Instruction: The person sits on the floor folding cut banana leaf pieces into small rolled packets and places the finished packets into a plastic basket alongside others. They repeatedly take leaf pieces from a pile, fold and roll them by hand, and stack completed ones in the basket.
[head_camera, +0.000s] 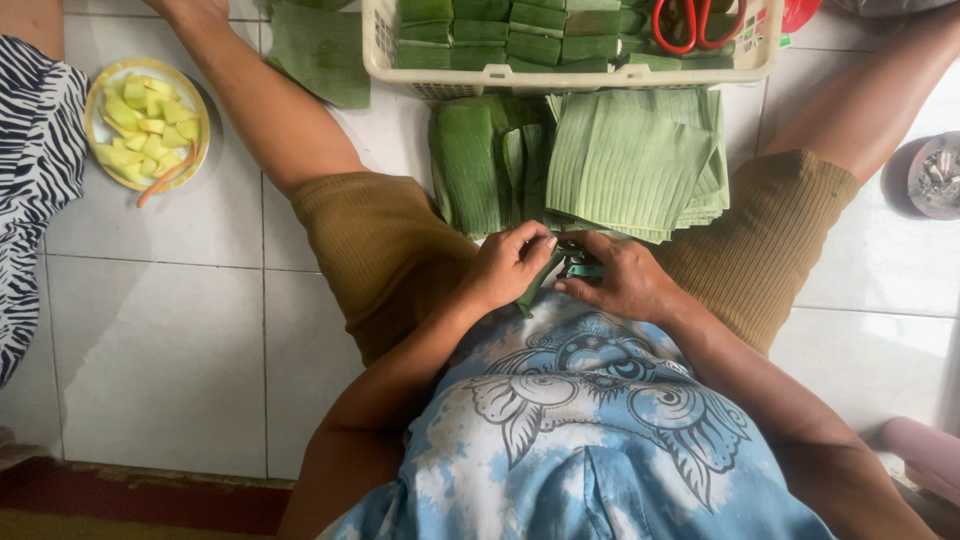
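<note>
Left hand (508, 265) pinches folded banana-leaf strip (536, 287) | right hand (622, 278) fingers curled around small teal tool (583, 268) | leaf stack (630, 160) just beyond

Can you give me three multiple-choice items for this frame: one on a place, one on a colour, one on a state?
1. Where do the red-handled scissors lie?
A. in the white basket
B. on the yellow plate
C. on the floor by the knee

2. What colour is the plate holding the cut fruit pieces?
A. blue
B. yellow
C. black

3. What are the two hands doing?
A. resting flat on the tiles
B. both closed on a small folded leaf piece
C. lifting the basket

Answers:
1 A, the scissors rest on the folded leaf packets inside the basket.
2 B, its rim is yellow.
3 B, the left hand and right hand meet over the lap, fingers pinching the leaf piece, below the stack of cut leaves.
</note>
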